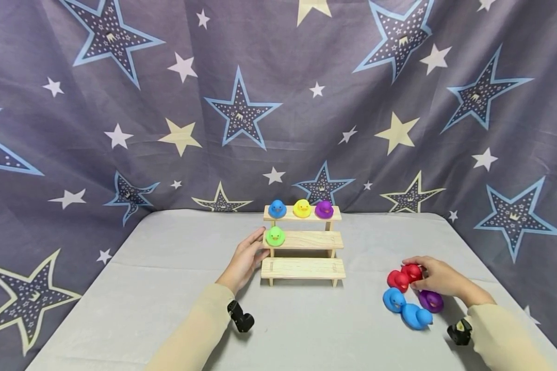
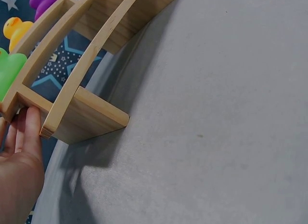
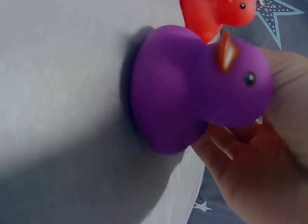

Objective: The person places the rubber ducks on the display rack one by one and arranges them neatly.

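In the head view my left hand (image 1: 247,260) holds the left end of the three-tier wooden stand (image 1: 306,268) at its middle board. Its fingers (image 2: 32,132) reach under that board in the left wrist view. A green rubber duck (image 1: 275,236) sits there beside the fingers. At the right, my right hand (image 1: 443,278) grips a red rubber duck (image 1: 412,271) from above, thumb on the near side. Another red duck (image 1: 397,281) lies against it. A purple duck (image 3: 168,89) sits under the hand and hides part of the fingers in the right wrist view.
Along the top board stand a blue duck (image 1: 277,209), a yellow duck (image 1: 302,208) and a purple duck (image 1: 324,209). Two blue ducks (image 1: 416,316) lie near the right hand. A star-patterned curtain (image 1: 278,129) hangs behind the grey-covered table (image 1: 306,330).
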`<state>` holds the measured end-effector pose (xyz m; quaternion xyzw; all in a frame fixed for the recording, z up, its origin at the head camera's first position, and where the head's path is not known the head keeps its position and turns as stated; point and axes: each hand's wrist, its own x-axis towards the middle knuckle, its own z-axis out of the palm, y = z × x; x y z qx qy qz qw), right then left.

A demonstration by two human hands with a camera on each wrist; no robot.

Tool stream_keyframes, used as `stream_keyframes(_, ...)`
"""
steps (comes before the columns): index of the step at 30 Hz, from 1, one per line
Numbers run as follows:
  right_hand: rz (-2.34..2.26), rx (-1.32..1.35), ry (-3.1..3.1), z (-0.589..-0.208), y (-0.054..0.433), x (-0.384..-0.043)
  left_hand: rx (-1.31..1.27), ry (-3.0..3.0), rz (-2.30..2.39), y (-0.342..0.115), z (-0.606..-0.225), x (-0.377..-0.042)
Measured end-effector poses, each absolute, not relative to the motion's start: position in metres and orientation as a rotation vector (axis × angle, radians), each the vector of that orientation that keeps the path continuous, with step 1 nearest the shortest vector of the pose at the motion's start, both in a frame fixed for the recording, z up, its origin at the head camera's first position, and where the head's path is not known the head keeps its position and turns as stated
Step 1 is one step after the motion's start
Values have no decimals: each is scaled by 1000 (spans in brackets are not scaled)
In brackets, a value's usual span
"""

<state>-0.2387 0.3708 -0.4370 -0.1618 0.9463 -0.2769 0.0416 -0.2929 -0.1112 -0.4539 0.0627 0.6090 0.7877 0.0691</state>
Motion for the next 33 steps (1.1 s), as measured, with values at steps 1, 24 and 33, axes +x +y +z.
stream_keyframes(1, -842, -490, 2901, -437, 370, -239, 185, 1835, 2369, -111, -454, -293)
stream_keyframes(24, -788, -540, 2977, -435, 370, -240, 173, 1821, 2395, -110, -453, -292)
stream_keyframes(33, -773, -632, 3017, -423, 369, -241, 181, 1826, 2384, -110, -452, -291)
